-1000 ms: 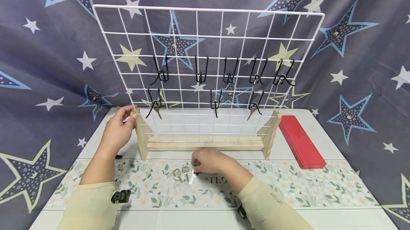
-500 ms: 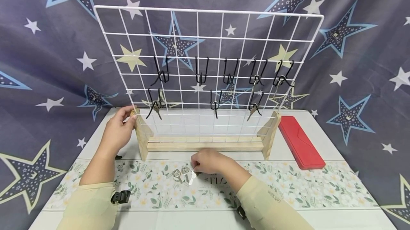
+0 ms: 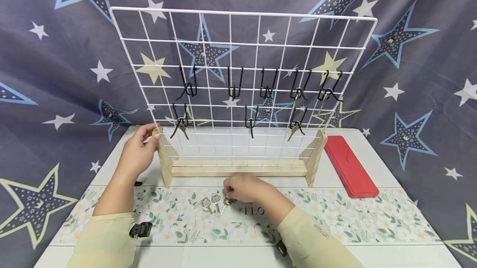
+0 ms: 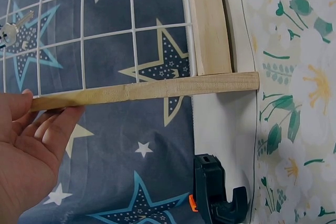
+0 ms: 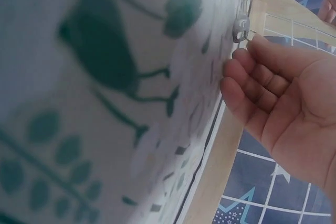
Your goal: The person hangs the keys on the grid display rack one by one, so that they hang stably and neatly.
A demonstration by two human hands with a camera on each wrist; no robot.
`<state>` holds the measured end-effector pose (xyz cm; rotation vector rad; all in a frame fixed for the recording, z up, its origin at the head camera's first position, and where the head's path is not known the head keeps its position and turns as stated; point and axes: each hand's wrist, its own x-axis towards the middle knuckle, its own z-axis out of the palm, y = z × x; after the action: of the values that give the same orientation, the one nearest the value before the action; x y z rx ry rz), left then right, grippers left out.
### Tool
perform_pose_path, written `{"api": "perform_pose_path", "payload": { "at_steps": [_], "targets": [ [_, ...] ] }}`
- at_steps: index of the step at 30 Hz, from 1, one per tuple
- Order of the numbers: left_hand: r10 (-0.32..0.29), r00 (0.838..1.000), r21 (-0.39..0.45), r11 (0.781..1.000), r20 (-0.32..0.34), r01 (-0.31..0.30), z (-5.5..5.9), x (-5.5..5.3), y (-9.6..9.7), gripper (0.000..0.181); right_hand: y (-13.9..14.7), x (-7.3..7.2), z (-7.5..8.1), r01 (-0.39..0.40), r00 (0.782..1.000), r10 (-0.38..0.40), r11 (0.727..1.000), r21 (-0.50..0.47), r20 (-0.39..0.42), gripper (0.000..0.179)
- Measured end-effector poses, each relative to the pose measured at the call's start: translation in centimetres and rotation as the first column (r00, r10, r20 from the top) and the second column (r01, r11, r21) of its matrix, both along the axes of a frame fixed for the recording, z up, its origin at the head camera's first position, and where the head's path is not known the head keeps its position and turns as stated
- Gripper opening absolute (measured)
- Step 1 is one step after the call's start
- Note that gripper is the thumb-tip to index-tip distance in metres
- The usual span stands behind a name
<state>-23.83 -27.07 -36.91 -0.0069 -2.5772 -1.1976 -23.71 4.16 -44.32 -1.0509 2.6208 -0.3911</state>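
In the head view my left hand (image 3: 138,148) grips the top of the left wooden side piece (image 3: 164,160) of a white wire grid rack (image 3: 244,45). The left wrist view shows thumb and fingers on either side of that wooden piece (image 4: 147,88). Low over the flowered tabletop, my right hand (image 3: 244,188) pinches the head end of a silver key (image 3: 225,206). In the right wrist view the metal key head (image 5: 241,27) shows at the fingertips, and the remaining fingers are curled. Two more silver keys, a left one (image 3: 206,204) and a middle one (image 3: 216,200), lie just left of it.
Black hooks (image 3: 251,122) hang in two rows on the grid; some carry keys, such as one at lower left (image 3: 183,129). A red case (image 3: 350,166) lies right of the rack. A dark clamp-like piece (image 4: 215,190) sits beyond the left side piece.
The key at my right fingertips has turned slightly and its head shows more. My right hand has barely shifted; the left hand keeps its hold on the wooden side piece.
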Motion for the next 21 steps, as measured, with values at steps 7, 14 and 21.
{"api": "perform_pose_path", "payload": {
  "at_steps": [7, 14, 21],
  "targets": [
    [0.001, 1.000, 0.001, 1.000, 0.006, -0.001, 0.0, 0.1, -0.1, 0.045, 0.6, 0.2, 1.1, -0.003, 1.000, 0.005, 0.996, -0.090, 0.021, 0.019],
    [-0.004, 1.000, 0.004, 1.000, 0.009, 0.004, 0.1, 0.1, 0.0, 0.046, 1.2, 0.3, 2.2, -0.015, 1.000, 0.012, 0.989, -0.148, -0.020, 0.017],
    [-0.002, 1.000, 0.007, 1.000, 0.012, 0.002, 0.1, 0.1, 0.0, 0.046, 2.0, 0.9, 3.7, 0.011, 1.000, -0.011, 0.976, -0.216, 0.000, 0.009]
  ]
}}
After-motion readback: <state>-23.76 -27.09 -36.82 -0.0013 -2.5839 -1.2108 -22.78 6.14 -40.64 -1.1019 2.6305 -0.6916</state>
